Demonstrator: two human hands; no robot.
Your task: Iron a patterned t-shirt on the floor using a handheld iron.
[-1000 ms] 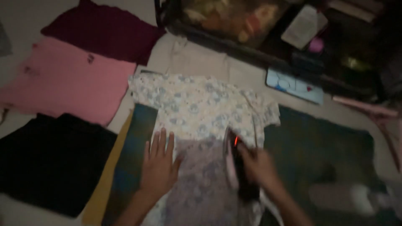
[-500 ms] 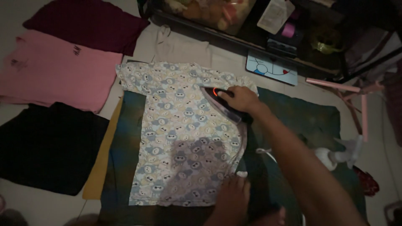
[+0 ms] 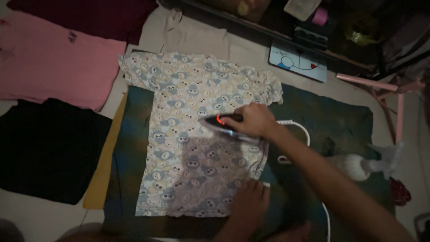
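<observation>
Floor blanket (image 3: 345,121) | patterned shirt (image 3: 192,134) | iron (image 3: 224,125) gripped | spray bottle (image 3: 358,165) near

A single head camera looks steeply down from above at arm's reach, facing twelve o'clock across the shirt (image 3: 197,134) on the floor; no second view shares the scene.
</observation>
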